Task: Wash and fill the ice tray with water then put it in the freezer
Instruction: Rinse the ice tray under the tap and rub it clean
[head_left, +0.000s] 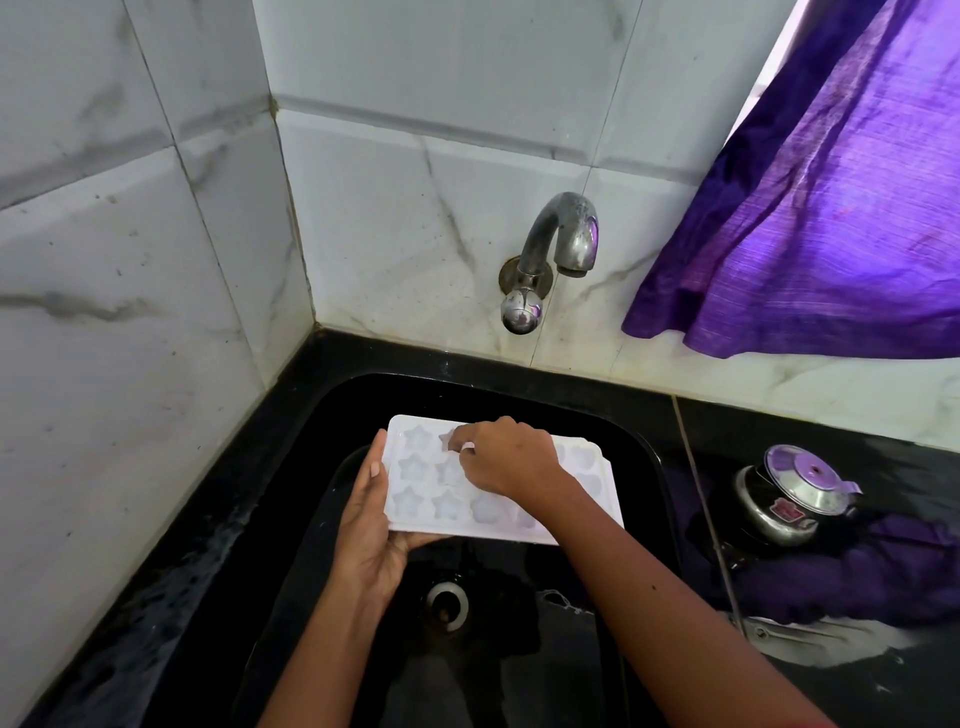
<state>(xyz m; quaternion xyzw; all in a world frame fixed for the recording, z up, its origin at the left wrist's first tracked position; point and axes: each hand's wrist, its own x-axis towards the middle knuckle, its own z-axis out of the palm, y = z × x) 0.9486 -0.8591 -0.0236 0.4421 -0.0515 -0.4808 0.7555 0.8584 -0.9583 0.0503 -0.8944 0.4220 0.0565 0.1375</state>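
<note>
A white ice tray (415, 499) with star-shaped and rounded hollows is held over the black sink (639, 457). My left hand (371, 525) grips the tray's left edge, thumb on top and fingers underneath. My right hand (506, 457) lies across the tray, its fingertips pressed into a star hollow in the far row. The right forearm hides part of the tray's near right side. The metal tap (563, 241) sticks out of the wall above the sink, and no water is seen running from it.
The sink drain (447, 605) lies below the tray. A steel pot with a lid (795, 493) stands on the black counter to the right. A purple curtain (810, 208) hangs at the upper right. Marble-patterned tile walls close the left and back.
</note>
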